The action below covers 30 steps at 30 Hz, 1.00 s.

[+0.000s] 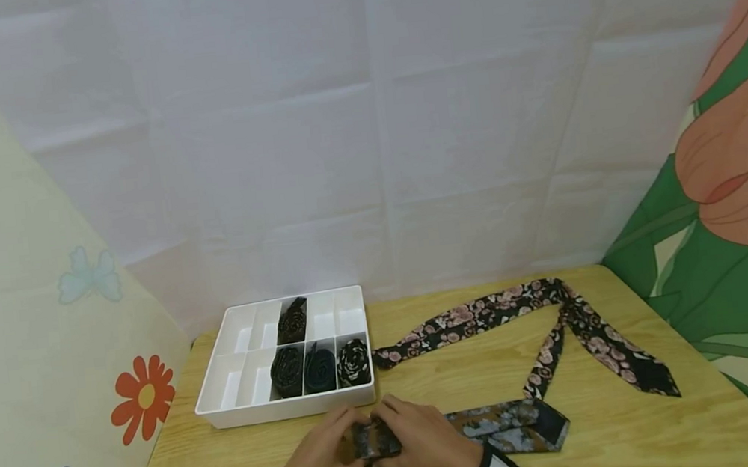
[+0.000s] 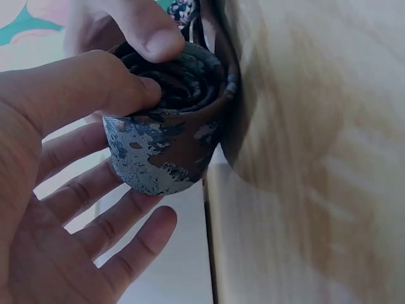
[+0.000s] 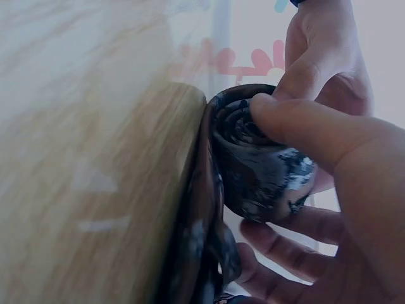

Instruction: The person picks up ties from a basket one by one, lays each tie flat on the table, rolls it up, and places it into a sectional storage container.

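Observation:
A brown necktie (image 1: 376, 441) with a grey-blue floral pattern is partly rolled into a coil at the table's front. From its left side my left hand (image 1: 324, 452) grips the coil, with the thumb on the spiral end in the left wrist view. My right hand (image 1: 427, 439) holds the same roll from the right, its thumb also on the coil (image 3: 262, 174) in the right wrist view. The unrolled part (image 1: 494, 423) of the tie runs flat to the right and ends in a dark tip.
Behind my hands stands a white divided tray (image 1: 282, 408), with several rolled dark ties (image 1: 287, 371) in its compartments. A black necktie with pink flowers (image 1: 477, 317) lies bent across the table's right side, one end beside the tray. Cloth-covered walls (image 1: 366, 151) enclose the wooden table (image 1: 631, 442).

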### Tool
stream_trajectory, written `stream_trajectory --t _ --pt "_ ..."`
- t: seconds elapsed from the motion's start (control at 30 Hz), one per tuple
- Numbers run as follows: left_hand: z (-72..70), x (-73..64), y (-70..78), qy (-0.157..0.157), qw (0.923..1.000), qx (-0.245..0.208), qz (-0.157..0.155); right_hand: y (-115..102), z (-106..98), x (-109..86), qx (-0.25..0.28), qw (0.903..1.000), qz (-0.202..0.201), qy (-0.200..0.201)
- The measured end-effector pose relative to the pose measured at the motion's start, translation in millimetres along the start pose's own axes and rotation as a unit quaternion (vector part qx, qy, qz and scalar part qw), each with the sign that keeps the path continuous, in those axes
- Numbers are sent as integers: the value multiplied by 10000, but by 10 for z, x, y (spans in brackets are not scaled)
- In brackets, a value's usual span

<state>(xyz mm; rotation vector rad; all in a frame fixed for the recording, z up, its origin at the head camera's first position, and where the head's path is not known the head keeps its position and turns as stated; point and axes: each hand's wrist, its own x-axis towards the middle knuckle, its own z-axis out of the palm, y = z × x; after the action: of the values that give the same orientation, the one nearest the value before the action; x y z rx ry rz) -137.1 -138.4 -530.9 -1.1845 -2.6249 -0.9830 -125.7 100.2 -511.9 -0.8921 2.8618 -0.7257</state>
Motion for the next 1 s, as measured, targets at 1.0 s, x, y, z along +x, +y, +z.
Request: stream_trajectory --t 1.0 --pt "18 28 86 -152 9996 138 177 39 -39 -86 28 9994 131 -321"
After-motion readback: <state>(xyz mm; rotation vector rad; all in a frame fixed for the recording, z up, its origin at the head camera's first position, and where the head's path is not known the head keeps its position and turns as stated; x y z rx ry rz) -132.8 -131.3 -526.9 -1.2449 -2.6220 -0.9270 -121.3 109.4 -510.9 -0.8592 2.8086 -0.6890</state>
